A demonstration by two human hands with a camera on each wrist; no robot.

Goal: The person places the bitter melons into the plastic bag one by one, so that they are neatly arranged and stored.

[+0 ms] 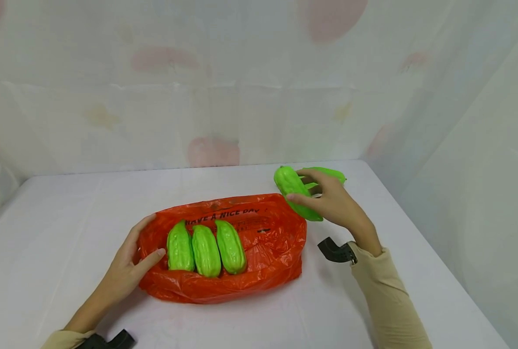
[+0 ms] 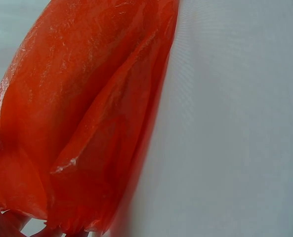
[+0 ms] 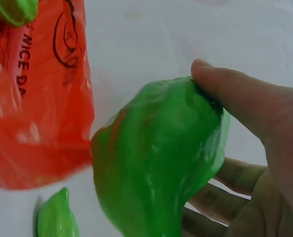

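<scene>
A red plastic bag [image 1: 276, 245], printed "HAVE A NICE DAY", lies spread open on the white table. Three bright green bitter melons [image 1: 206, 252] lie side by side in its left half. My left hand [image 1: 125, 266] grips the bag's left edge, thumb at the rim; in the left wrist view the bag [image 2: 87, 108] hides most of the fingers. Above the bag's right back corner, my right hand [image 1: 335, 198] holds another bitter melon [image 1: 290, 182] between thumb and fingers, its length tilted. The right wrist view shows this melon [image 3: 158, 148] close up.
Behind the right hand, at the table's far right, lies more green bitter melon [image 1: 334, 173], partly hidden. The white table [image 1: 67, 218] reaches back to a pale patterned curtain [image 1: 259, 116]. Another curtain [image 1: 481, 169] hangs along the right side.
</scene>
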